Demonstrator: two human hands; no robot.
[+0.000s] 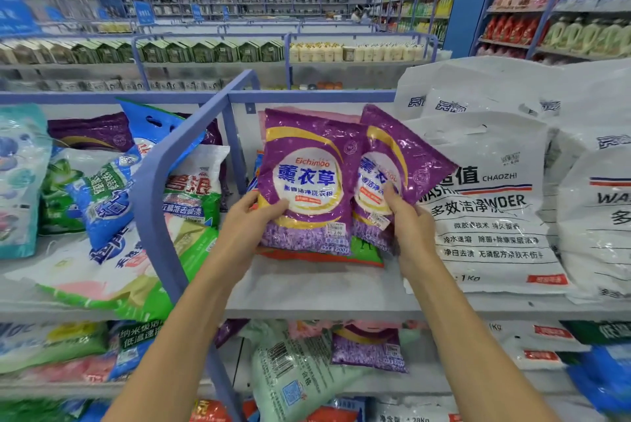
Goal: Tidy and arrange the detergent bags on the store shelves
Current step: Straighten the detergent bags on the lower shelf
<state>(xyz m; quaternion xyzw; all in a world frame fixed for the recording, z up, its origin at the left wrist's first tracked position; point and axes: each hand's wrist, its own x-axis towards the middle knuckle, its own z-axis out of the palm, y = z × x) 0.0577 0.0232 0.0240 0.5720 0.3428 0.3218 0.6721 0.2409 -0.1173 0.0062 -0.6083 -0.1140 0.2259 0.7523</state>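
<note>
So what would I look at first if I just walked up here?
Probably the two shiny purple bags in the middle, held up side by side over the shelf, the left one overlapping the right. Next come the big white bags leaning on the right. Then there's the messy pile of green and blue bags left of the blue rail.

Bare shelf front lies open before the purple bags, between blue divider and stacked white bags.
</note>
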